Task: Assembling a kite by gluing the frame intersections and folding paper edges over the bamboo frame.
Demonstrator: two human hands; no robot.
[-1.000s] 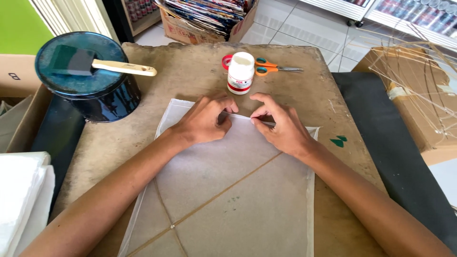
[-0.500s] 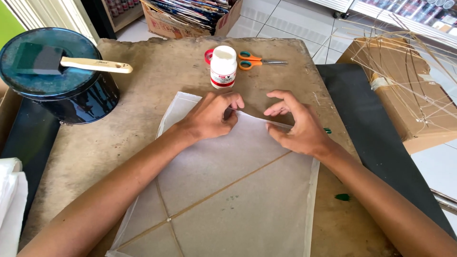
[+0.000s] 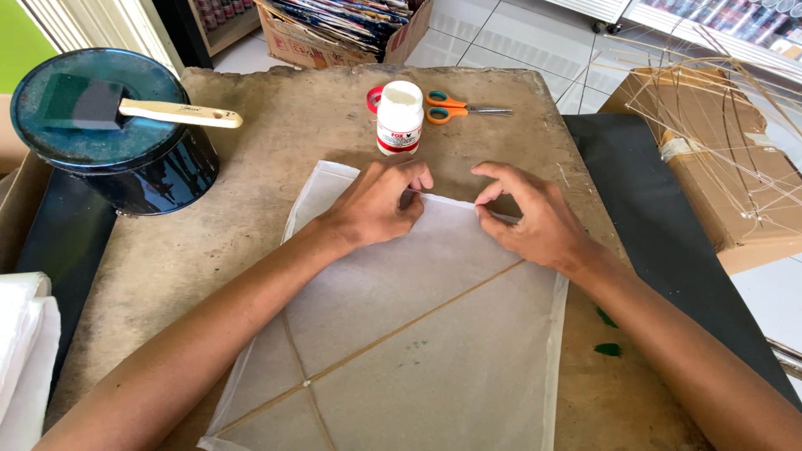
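A sheet of thin white paper lies flat on a worn brown board, with two thin sticks crossed on it like a kite frame. My left hand presses on the paper's far edge, fingertips pinched at the fold. My right hand pinches the same edge a little to the right. A white glue bottle with a red label stands just beyond my hands.
Orange-handled scissors lie behind the bottle. A dark round tin at far left carries a foam brush with a wooden handle. A cardboard box with a thin stick frame sits at right. Stacked white paper is at lower left.
My right hand has slid a little to the right along the paper's far edge, away from my left hand. The view has shifted slightly.
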